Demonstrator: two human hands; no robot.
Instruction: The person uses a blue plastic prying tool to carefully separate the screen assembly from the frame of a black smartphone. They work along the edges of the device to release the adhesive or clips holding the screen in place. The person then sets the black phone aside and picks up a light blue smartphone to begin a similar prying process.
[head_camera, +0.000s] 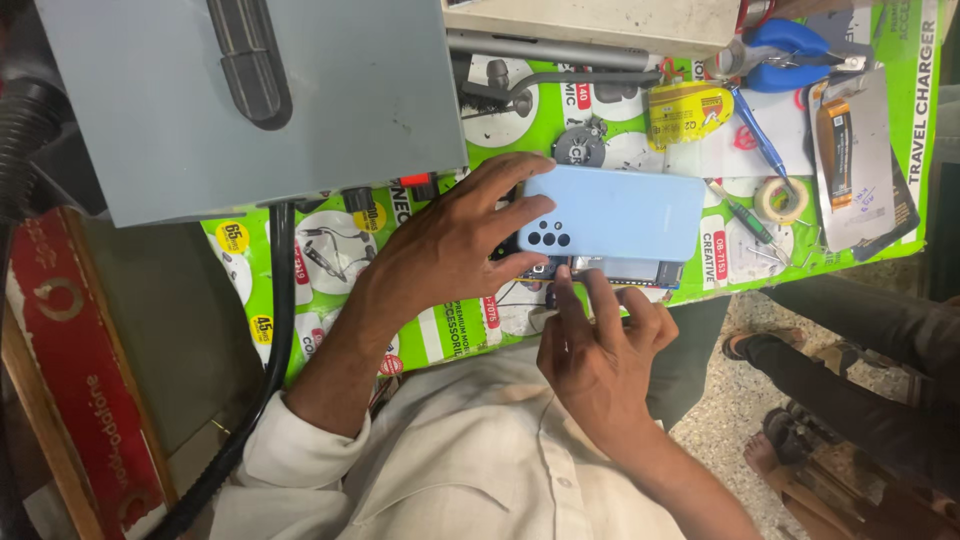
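Note:
A light blue phone (620, 210) lies back up on a green printed sheet (330, 270), camera lenses toward my left hand. Its back cover sits slightly off the body, and a strip of circuit board (620, 270) shows along the near edge. My left hand (445, 245) grips the phone's left end, with its fingers spread over the cover and its corner. My right hand (600, 350) comes from below. Its fingertips pinch the near edge beside the exposed board.
A grey metal box (250, 100) stands at the back left, with a black cable (278, 330) running down from it. Blue-handled pliers (790, 55), a blue pen (760, 135), a tape roll (780, 200) and a small screwdriver (745, 215) lie at the right. Another person's legs (850, 340) stand at the right.

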